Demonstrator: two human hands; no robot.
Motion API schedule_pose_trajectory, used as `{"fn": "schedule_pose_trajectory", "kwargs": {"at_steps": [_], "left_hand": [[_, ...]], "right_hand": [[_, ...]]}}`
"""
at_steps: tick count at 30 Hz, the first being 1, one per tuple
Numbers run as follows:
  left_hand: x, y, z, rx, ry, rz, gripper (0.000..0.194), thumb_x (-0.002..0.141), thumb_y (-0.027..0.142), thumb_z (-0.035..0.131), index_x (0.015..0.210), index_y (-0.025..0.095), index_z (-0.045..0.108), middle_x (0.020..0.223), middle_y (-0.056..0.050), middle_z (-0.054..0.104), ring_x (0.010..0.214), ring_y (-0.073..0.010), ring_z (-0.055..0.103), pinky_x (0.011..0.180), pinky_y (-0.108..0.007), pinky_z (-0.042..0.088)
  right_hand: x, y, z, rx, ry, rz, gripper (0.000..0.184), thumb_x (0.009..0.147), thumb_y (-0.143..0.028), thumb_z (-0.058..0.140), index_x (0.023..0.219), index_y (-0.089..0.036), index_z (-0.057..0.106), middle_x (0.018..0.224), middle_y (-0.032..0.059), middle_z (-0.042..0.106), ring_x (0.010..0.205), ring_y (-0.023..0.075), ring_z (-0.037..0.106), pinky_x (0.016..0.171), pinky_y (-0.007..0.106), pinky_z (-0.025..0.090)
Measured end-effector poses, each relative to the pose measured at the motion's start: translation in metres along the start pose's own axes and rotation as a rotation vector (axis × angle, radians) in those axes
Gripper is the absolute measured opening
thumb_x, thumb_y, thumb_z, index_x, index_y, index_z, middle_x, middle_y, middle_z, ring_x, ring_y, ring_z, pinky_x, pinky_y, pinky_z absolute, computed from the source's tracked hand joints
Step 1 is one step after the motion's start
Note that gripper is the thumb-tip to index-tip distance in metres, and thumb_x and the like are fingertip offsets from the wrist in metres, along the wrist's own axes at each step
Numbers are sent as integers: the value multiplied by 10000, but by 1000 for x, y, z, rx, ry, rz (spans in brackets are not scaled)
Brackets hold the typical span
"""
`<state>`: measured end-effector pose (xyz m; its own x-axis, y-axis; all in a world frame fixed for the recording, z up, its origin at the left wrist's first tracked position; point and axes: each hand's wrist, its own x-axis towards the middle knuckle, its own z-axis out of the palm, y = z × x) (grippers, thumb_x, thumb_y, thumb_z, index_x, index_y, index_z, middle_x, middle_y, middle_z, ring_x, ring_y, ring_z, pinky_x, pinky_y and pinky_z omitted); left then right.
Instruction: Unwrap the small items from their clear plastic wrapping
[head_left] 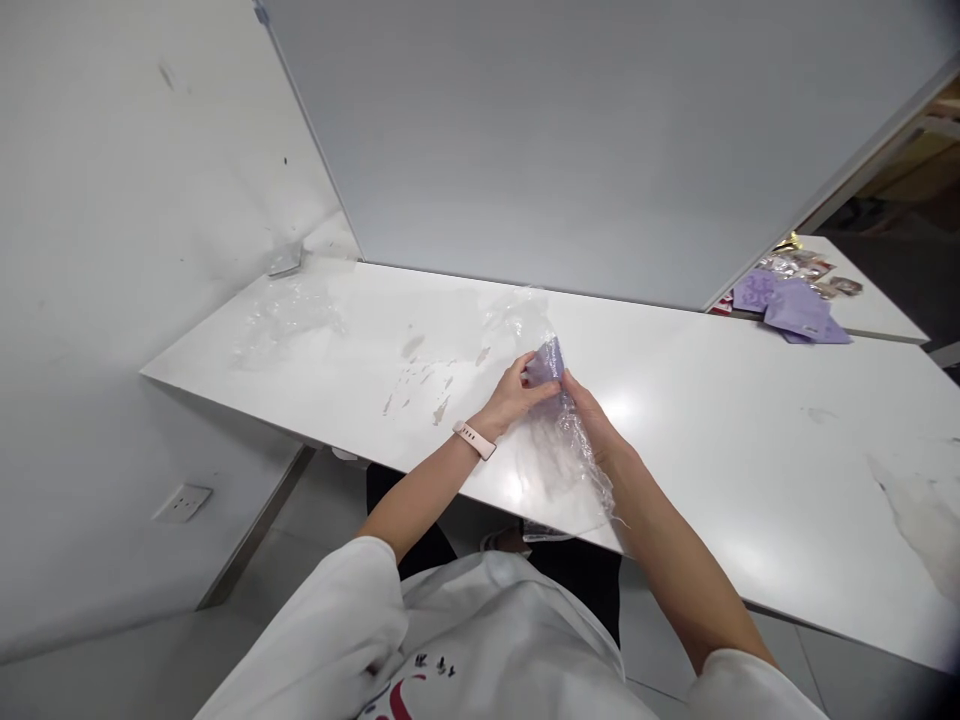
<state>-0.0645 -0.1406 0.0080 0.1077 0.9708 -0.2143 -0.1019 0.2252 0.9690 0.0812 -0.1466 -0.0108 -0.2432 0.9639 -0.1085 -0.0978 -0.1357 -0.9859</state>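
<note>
No word or number is fully legible. The white shirt [517,640] carries small dark characters [431,664] on its front, too small to read with certainty, and a curved red mark [403,698] just beside them, partly cut off by the lower edge of the view. Beyond the shirt, to its right, purple packets [799,305] show faint, unreadable print.

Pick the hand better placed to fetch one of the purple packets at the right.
Probably the right hand: it is nearer the purple packets than the left hand. Both hold the purple item, so the left might keep it.
</note>
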Motion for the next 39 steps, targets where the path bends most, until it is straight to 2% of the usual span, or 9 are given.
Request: {"fn": "schedule_pose_trajectory", "kwargs": {"at_steps": [4, 8, 12, 16, 21, 25, 29, 35, 39], "left_hand": [[3, -2, 1, -77, 92, -29, 983, 666, 270, 890, 1508, 212, 385, 1519, -179, 424, 1289, -300, 512, 988, -365, 485], [13, -10, -9, -337, 39, -158, 583, 773, 224, 786, 1307, 128, 574, 1237, -162, 656, 1100, -254, 643, 945, -387, 524], [16, -21, -14, -424, -48, -220, 262, 796, 203, 756, 1026, 107, 678, 994, -119, 724, 966, -228, 683, 917, -398, 543], [12, -28, -8, -321, 151, -70, 209, 776, 214, 773, 949, 140, 682, 918, -62, 727, 895, -188, 680, 874, -340, 524], [4, -26, 6, -138, 174, 150, 178, 808, 300, 725, 917, 161, 700, 844, -22, 708, 795, -156, 638, 740, -271, 492], [6, -26, 2, -182, 159, 99, 207, 767, 306, 764, 888, 155, 692, 834, -30, 699, 789, -161, 631, 765, -289, 489], [4, -25, -7, -122, 204, 114, 166, 781, 303, 746, 830, 160, 678, 783, -10, 662, 760, -145, 602, 756, -275, 470], [-12, -16, 5, 229, 187, 329, 173, 883, 334, 622, 842, 183, 695, 728, 21, 612, 694, -123, 522, 659, -235, 408], [-7, -13, 0, 62, 146, 285, 152, 834, 320, 676, 858, 171, 694, 775, 8, 650, 742, -141, 585, 720, -253, 460]], "right_hand": [[-1, -3, -17, 247, -28, 153, 427, 820, -545, 654, 1085, -212, 683, 1006, 82, 751, 966, 301, 716, 854, 461, 581], [7, 7, -30, 223, 60, 151, 442, 759, -523, 718, 1083, -226, 664, 1013, 62, 744, 930, 291, 712, 836, 457, 583], [7, 11, -31, -72, 188, 34, 568, 738, -598, 713, 1173, -239, 653, 1132, 75, 708, 986, 272, 676, 860, 441, 562], [-2, 6, -20, -503, 526, -226, 509, 817, -628, 621, 1161, -253, 640, 1167, 84, 672, 944, 238, 635, 841, 425, 527], [-6, 5, -9, -709, 412, -202, 402, 823, -640, 624, 916, -249, 620, 908, 27, 679, 754, 192, 592, 719, 362, 478], [0, 10, -20, -501, 375, -179, 330, 880, -546, 581, 785, -230, 574, 840, 25, 665, 745, 180, 593, 709, 340, 487], [5, 11, -29, -202, 476, -103, 324, 878, -553, 577, 839, -232, 550, 968, 42, 690, 883, 192, 649, 770, 344, 531], [3, 10, -17, -352, 386, -149, 424, 775, -607, 694, 968, -238, 617, 979, 42, 684, 830, 194, 629, 716, 341, 518], [6, 12, -25, -134, 395, -129, 336, 785, -539, 696, 829, -216, 617, 835, 37, 686, 777, 181, 642, 749, 356, 538]]}}
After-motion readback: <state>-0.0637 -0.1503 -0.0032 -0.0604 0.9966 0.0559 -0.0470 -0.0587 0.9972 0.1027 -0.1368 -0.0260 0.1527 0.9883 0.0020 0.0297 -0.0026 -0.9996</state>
